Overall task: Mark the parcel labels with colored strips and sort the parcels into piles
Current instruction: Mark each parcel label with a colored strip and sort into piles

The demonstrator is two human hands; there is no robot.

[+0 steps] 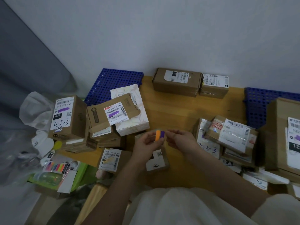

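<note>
Right, my left hand pinches a small pad of coloured strips, orange & purple side by side, held up over the wooden board. My right hand is just beside it, fingertips curled in at the purple edge; can't tell if they actually grip a strip. Under my hands lie 2 small parcels, labels up. Left pile: boxes w/ purple marks on labels. Right pile near my right wrist. 2 brown boxes sit at the wall. More strips lower left.
</note>
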